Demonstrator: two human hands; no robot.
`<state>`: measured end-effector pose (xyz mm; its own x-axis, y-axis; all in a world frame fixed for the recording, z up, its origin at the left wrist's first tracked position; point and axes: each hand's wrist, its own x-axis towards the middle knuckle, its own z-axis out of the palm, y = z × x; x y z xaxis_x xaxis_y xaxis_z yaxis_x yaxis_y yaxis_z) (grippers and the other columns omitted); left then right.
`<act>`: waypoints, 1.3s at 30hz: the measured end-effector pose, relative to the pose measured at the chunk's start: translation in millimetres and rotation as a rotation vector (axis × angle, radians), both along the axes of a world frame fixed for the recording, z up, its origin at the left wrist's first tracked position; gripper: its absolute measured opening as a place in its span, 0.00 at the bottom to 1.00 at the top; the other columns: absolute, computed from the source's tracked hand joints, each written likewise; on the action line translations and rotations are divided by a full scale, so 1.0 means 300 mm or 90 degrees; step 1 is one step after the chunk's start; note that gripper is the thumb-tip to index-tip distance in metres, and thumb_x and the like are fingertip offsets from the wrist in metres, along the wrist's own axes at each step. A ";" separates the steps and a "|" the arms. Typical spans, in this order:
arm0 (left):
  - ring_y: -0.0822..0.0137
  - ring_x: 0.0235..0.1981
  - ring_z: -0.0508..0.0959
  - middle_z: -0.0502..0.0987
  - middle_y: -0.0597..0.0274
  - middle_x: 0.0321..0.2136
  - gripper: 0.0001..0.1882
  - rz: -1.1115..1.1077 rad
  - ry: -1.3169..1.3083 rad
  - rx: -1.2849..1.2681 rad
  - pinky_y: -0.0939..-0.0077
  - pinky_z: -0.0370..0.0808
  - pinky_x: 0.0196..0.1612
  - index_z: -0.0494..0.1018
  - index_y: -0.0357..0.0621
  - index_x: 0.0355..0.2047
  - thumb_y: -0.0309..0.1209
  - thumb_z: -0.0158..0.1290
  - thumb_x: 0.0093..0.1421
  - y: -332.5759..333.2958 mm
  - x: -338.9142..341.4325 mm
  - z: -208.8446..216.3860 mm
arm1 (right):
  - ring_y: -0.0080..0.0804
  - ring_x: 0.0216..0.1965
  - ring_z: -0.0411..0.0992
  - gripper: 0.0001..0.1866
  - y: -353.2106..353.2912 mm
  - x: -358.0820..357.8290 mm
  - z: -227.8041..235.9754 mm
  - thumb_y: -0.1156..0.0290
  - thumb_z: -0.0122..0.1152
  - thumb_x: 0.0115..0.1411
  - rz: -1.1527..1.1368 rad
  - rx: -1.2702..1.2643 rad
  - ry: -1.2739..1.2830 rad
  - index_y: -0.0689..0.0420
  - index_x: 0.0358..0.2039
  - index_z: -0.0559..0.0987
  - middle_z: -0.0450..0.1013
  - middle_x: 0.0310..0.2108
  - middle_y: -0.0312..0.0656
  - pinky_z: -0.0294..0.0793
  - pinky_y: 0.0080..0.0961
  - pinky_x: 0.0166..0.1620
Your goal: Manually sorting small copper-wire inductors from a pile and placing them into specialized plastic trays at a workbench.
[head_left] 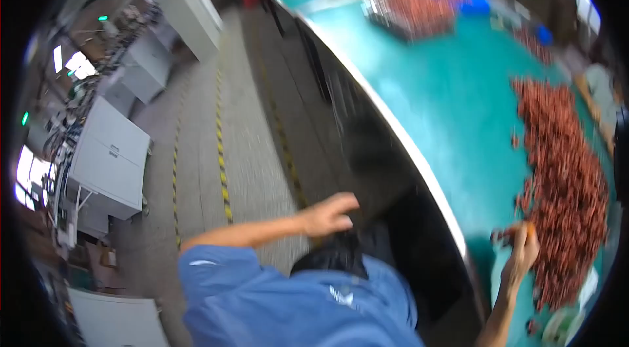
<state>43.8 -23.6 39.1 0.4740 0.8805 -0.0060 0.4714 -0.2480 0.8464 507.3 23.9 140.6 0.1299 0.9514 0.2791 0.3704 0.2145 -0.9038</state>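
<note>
While the green table (419, 98) borders a grey floor (259, 170), reddish parts (567, 183) lie piled along the table's right side, beside the right hand (521, 252), whose blurred grip I cannot tell. Left of the table, the left hand (327, 216) has thumb and fingers apart. Toward its far end, a tray (396, 29) holds similar parts.

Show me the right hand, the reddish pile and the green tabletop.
Right hand (522, 253): head view, middle of the hand.
Reddish pile (567, 183): head view, near its middle.
Green tabletop (455, 118): head view, bare stretch left of the pile.
</note>
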 end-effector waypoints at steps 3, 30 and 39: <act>0.56 0.65 0.55 0.56 0.47 0.62 0.39 0.128 -0.074 -0.213 0.63 0.53 0.65 0.54 0.35 0.63 0.50 0.50 0.61 -0.226 -0.113 -0.009 | 0.21 0.25 0.69 0.16 0.003 -0.027 0.052 0.64 0.45 0.69 0.013 0.000 0.071 0.63 0.32 0.75 0.73 0.27 0.38 0.66 0.17 0.28; 0.73 0.38 0.76 0.77 0.62 0.35 0.16 -0.148 -0.156 -0.069 0.77 0.73 0.43 0.71 0.38 0.47 0.32 0.54 0.60 0.256 0.362 0.394 | 0.18 0.21 0.67 0.16 -0.020 -0.015 -0.024 0.61 0.49 0.68 0.001 0.007 0.123 0.60 0.29 0.74 0.71 0.24 0.35 0.66 0.16 0.23; 0.57 0.37 0.79 0.79 0.52 0.33 0.12 -0.222 -0.040 -0.010 0.67 0.74 0.41 0.74 0.37 0.39 0.31 0.52 0.58 0.209 0.399 0.211 | 0.19 0.20 0.67 0.16 -0.057 -0.009 -0.043 0.63 0.51 0.67 0.006 -0.013 0.071 0.62 0.28 0.74 0.72 0.22 0.37 0.66 0.17 0.24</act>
<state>163.4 39.1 102.5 0.7456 0.6661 0.0201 0.3076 -0.3708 0.8763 504.6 6.8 127.6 0.1500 0.9579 0.2446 0.2660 0.1992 -0.9432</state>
